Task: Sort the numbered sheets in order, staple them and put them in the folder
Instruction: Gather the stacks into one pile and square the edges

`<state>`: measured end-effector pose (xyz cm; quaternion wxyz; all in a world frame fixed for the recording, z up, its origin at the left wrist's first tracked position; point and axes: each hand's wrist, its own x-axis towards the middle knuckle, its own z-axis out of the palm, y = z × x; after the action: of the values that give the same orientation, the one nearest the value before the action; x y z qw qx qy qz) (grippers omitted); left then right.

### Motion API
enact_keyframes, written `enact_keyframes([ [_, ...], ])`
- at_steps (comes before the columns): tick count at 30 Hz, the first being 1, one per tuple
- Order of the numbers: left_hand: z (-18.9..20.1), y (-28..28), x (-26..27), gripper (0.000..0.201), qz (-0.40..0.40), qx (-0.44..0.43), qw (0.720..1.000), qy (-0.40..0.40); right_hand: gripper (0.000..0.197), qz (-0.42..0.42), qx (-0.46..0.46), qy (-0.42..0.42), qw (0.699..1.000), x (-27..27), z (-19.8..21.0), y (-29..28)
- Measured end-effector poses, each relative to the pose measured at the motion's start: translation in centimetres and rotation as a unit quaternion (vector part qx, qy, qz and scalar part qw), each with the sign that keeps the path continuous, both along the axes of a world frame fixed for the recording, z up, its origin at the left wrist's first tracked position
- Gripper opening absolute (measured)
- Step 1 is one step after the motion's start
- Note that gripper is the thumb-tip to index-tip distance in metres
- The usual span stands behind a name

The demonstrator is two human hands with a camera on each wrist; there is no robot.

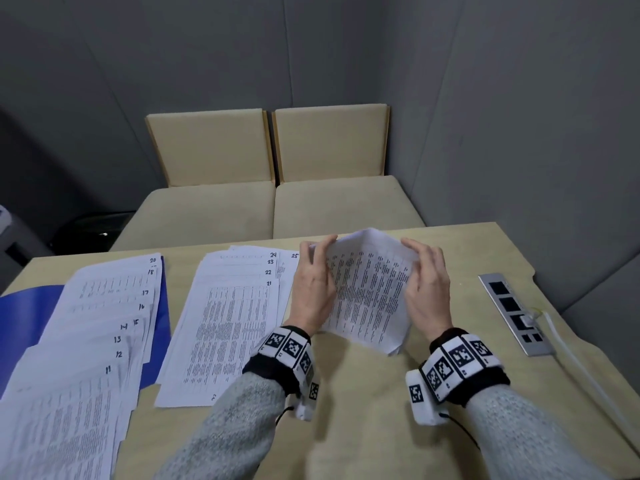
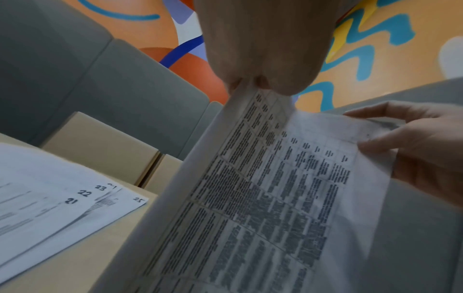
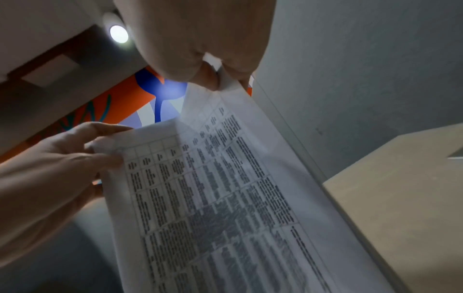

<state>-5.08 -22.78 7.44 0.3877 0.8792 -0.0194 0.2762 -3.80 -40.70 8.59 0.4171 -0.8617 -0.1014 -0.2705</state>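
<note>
Both hands hold a small stack of printed sheets (image 1: 369, 289) tilted up above the table. My left hand (image 1: 313, 285) pinches its left top edge, and my right hand (image 1: 427, 289) grips its right top edge; the wrist views show the same stack (image 2: 263, 198) (image 3: 213, 198) from underneath. Sheets numbered 21 to 25 (image 1: 228, 323) lie fanned in the middle of the table. Sheets numbered 11 to 20 (image 1: 90, 341) lie fanned at the left, over a blue folder (image 1: 24, 317). I see no stapler.
The beige table (image 1: 363, 410) has a metal socket strip (image 1: 514, 313) with a white cable (image 1: 568, 355) at the right. Two beige upholstered seats (image 1: 270, 206) stand behind the table, with grey walls around.
</note>
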Motion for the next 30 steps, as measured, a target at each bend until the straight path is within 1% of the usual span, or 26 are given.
enact_keyframes([
  [2, 0.7, -0.4, -0.1, 0.058, 0.015, -0.025, 0.999, -0.021, 0.045, 0.006, 0.047, -0.028, 0.998, -0.1, 0.4, 0.6],
  [3, 0.8, -0.5, -0.3, 0.057, 0.018, -0.038, 0.998, -0.037, 0.046, 0.009, 0.084, -0.019, 0.996, -0.1, 0.5, 0.9],
  [6, 0.1, -0.5, -1.0, 0.062, 0.020, -0.107, 0.993, -0.047, 0.064, 0.016, 0.193, 0.054, 0.980, -0.5, 0.0, 1.2],
  [8, -0.9, -0.4, -1.2, 0.065, 0.027, -0.164, 0.986, -0.033, 0.068, 0.007, 0.235, 0.126, 0.964, -0.6, -1.1, 0.9],
  [9, -1.4, -0.3, -1.3, 0.066, 0.028, -0.198, 0.980, -0.019, 0.064, 0.001, 0.256, 0.170, 0.952, -0.5, -1.7, 0.7],
  [11, -2.2, -0.1, -1.4, 0.062, 0.034, -0.280, 0.959, 0.025, 0.049, -0.007, 0.301, 0.248, 0.921, -0.3, -2.7, 0.7],
  [13, -3.1, 0.0, -1.4, 0.049, 0.035, -0.325, 0.943, 0.066, 0.037, 0.006, 0.326, 0.300, 0.896, -0.2, -3.3, 0.7],
  [15, -4.1, 0.2, -1.7, 0.033, 0.022, -0.341, 0.934, 0.104, 0.033, 0.014, 0.337, 0.332, 0.881, -0.5, -3.8, 0.9],
  [16, -4.6, 0.1, -2.0, 0.029, 0.017, -0.346, 0.929, 0.129, 0.033, 0.010, 0.328, 0.348, 0.878, -0.6, -4.3, 0.9],
  [18, -5.6, 0.3, -2.4, 0.028, 0.013, -0.344, 0.922, 0.176, 0.031, 0.000, 0.291, 0.375, 0.880, -0.7, -5.8, 0.9],
  [21, -6.7, 0.9, -2.0, 0.020, 0.027, -0.321, 0.923, 0.211, 0.040, -0.017, 0.249, 0.389, 0.887, -0.3, -7.0, 0.8],
  [23, -6.6, 1.4, -1.7, 0.019, 0.026, -0.305, 0.920, 0.244, 0.032, -0.031, 0.217, 0.380, 0.899, 0.0, -6.8, 0.5],
  [25, -6.6, 1.8, -1.9, 0.019, 0.027, -0.287, 0.917, 0.277, 0.027, -0.036, 0.200, 0.393, 0.897, 0.0, -6.7, 0.0],
  [26, -6.7, 1.8, -2.2, 0.020, 0.034, -0.280, 0.912, 0.298, 0.027, -0.038, 0.180, 0.419, 0.889, -0.1, -7.2, -0.2],
  [28, -7.8, 1.5, -3.1, 0.028, 0.052, -0.264, 0.890, 0.368, 0.029, -0.045, 0.137, 0.480, 0.865, -0.3, -9.0, -0.5],
  [30, -9.1, 1.5, -3.9, 0.037, 0.062, -0.220, 0.870, 0.436, 0.035, -0.057, 0.095, 0.531, 0.840, -0.9, -11.5, -0.7],
])
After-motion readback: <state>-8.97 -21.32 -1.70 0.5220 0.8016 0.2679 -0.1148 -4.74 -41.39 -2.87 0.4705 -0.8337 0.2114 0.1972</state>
